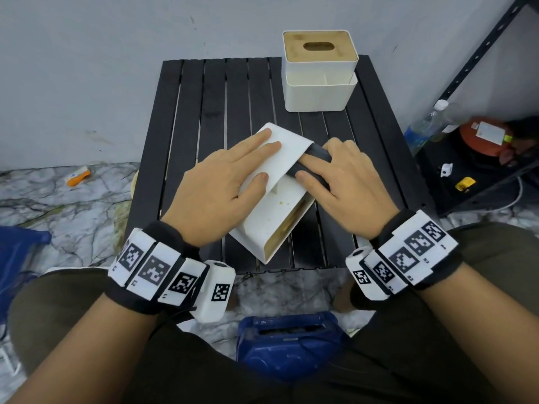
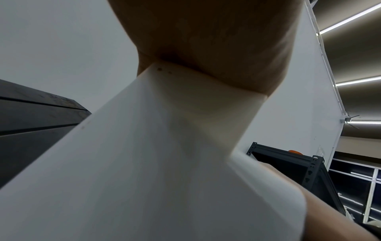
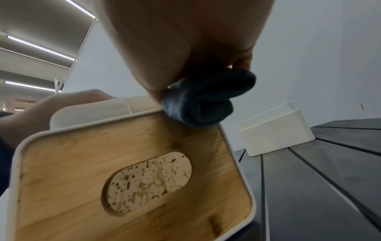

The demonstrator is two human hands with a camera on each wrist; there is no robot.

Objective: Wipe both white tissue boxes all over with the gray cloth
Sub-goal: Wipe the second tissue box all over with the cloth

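One white tissue box (image 1: 280, 211) lies tipped on its side in the middle of the black slatted table (image 1: 204, 112), its wooden lid (image 3: 132, 171) facing me. My left hand (image 1: 256, 158) rests flat on the box's upper face, fingers straight; in the left wrist view the palm presses the white wall (image 2: 144, 163). My right hand (image 1: 320, 170) grips the rolled gray cloth (image 1: 316, 154) against the box's right edge, and the cloth (image 3: 206, 99) touches the rim by the lid's corner. The second white tissue box (image 1: 319, 80) stands upright at the table's back right (image 3: 276, 137).
A black metal shelf (image 1: 481, 68) stands to the right, with a plastic bottle (image 1: 428, 123) and a red object (image 1: 484, 135) on its low level. A blue object (image 1: 288, 345) sits between my knees. An orange item (image 1: 77, 176) lies on the marble floor at left.
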